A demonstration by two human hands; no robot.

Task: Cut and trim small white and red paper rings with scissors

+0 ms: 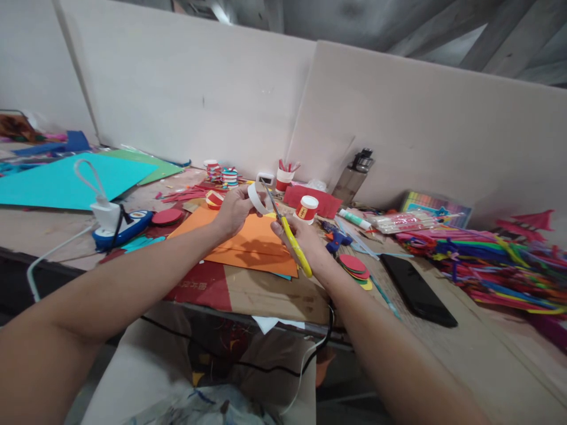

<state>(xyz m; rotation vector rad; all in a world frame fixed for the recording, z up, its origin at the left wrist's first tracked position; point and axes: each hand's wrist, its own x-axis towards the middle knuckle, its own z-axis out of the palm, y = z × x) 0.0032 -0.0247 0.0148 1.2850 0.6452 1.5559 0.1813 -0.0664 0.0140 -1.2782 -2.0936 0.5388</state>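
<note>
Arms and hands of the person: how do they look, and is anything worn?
The left arm and right arm are bare, no sleeves in view. The left hand and right hand wear no gloves; no watch, bracelet or ring shows.

The left hand [234, 209] is gripping a white paper strip [256, 198], curled into a loop, above the orange paper sheets [248, 245]. The right hand [303, 239] is holding yellow-handled scissors [290, 236] — blades pointing up at the strip, tips touching or just beside it. A black phone [416, 289] is lying on the table [465, 348] to the right, with coloured pipe cleaners [491, 265] beyond — well apart from both hands.
</note>
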